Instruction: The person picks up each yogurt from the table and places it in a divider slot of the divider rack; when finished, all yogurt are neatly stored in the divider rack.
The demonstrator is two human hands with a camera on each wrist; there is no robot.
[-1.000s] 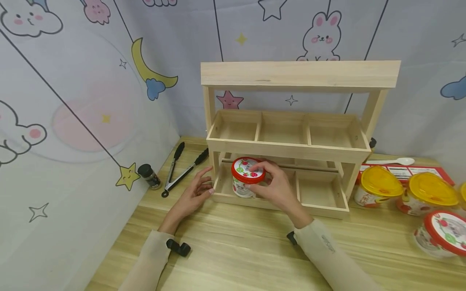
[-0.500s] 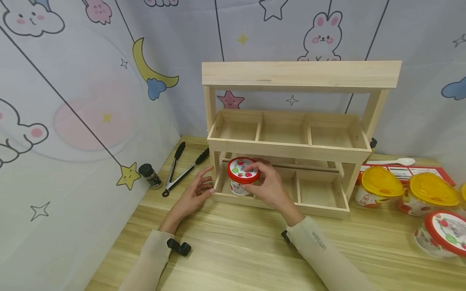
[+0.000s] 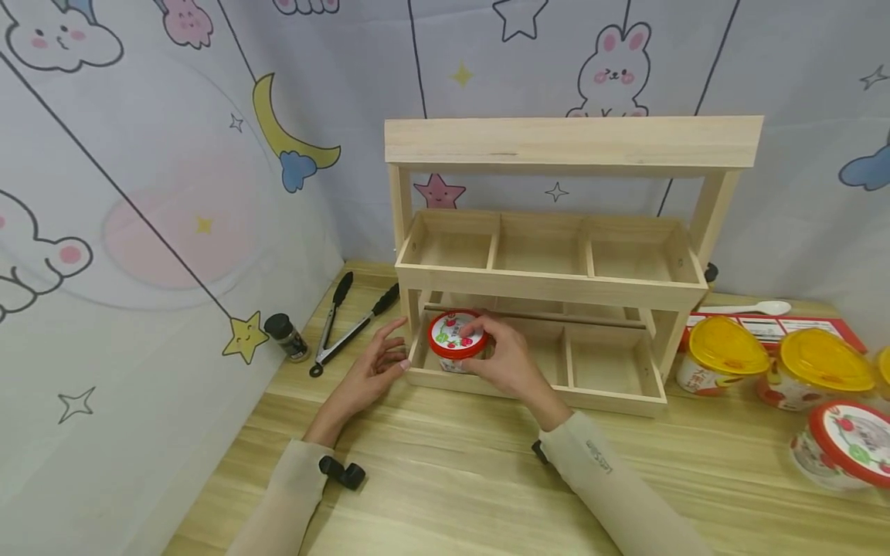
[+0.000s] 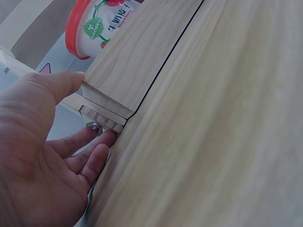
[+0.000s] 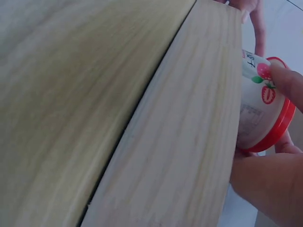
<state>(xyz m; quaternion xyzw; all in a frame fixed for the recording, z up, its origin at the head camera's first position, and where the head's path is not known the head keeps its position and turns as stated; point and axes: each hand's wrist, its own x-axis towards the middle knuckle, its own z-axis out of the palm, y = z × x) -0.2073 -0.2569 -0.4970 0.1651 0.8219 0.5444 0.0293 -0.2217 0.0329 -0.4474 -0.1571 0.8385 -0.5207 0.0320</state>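
In the head view, my right hand (image 3: 511,359) grips a paper tub (image 3: 452,338) with a red-rimmed, strawberry-printed lid. The tub stands in the left compartment of the wooden rack's lower tray (image 3: 612,399), its base hidden behind the front board. In the right wrist view, thumb and fingers hold the tub (image 5: 255,113) near its lid. My left hand (image 3: 371,372) is at the tray's left front corner. Its thumb (image 4: 68,84) touches the corner in the left wrist view, while the other fingers lie loosely bent beside a wing nut (image 4: 94,126).
The rack's upper tray (image 3: 549,283) overhangs the lower one. Tongs (image 3: 348,336) and a black-capped jar (image 3: 287,337) lie to the left. On the right are yellow-lidded tubs (image 3: 730,347), another red-lidded tub (image 3: 851,448) and a white spoon (image 3: 765,308).
The tub in my right hand has moved left and down into the lower tray's left compartment. My left hand keeps its place at the corner.
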